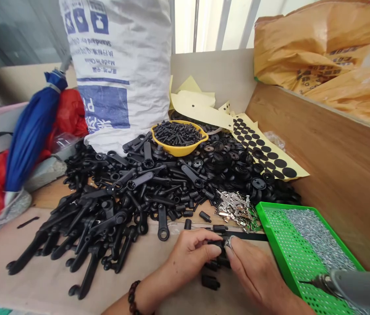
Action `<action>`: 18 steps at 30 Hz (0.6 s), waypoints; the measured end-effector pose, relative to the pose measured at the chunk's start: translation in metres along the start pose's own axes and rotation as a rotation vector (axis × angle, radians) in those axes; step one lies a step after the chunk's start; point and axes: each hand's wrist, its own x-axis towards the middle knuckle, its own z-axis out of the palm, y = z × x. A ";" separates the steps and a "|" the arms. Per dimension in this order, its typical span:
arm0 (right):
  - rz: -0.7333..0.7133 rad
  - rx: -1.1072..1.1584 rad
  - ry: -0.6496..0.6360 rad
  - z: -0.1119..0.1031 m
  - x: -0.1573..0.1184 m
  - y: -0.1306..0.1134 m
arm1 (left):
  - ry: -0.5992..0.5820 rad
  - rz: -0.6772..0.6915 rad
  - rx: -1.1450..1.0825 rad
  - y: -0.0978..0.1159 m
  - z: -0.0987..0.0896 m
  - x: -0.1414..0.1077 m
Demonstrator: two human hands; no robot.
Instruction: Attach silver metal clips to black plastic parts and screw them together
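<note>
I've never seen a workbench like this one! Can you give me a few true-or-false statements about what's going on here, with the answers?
1. The left hand and right hand are both holding a small black plastic part. True.
2. The beaded bracelet is on the right wrist. False: it is on the left wrist.
3. The yellow bowl is filled with silver clips. False: it is filled with black screws.
4. The green perforated tray holds a layer of small silver pieces. True.
</note>
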 end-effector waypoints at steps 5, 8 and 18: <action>0.099 0.095 -0.082 0.002 -0.002 -0.001 | 0.066 0.151 0.159 -0.001 0.002 -0.002; 0.197 0.188 -0.121 0.004 -0.003 -0.002 | 0.089 0.285 0.278 -0.001 0.003 -0.004; 0.356 0.293 -0.075 -0.001 -0.001 -0.008 | 0.058 0.619 0.532 0.000 0.000 -0.006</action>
